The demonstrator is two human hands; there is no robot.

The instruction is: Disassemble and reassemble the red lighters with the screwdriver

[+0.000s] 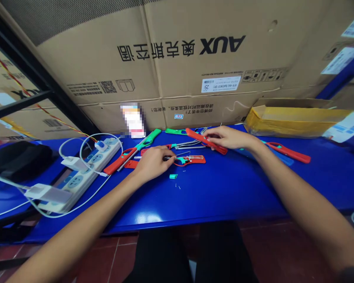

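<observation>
My left hand (153, 162) is closed over the barrel end of an opened red lighter (199, 159), the long-necked kind, lying on the blue table (194, 200). Its clear fuel tank and green inner parts show. A small dark piece sits at my left fingertips; I cannot make out what it is. Between thumb and fingers, my right hand (228, 137) grips a red lighter casing (191, 133), tilted above the pile. Behind my hands are metal barrels (190, 147) and a green casing (175, 131). In front lies a small turquoise piece (173, 177) with tiny metal bits.
A red and green lighter (122, 160) rests at left, beside a white power strip (76, 177) with chargers and looping cables. A blurred lit screen (134, 122) leans on the big carton (177, 78). Right are another red lighter (292, 152) and an open yellow-taped box (295, 120).
</observation>
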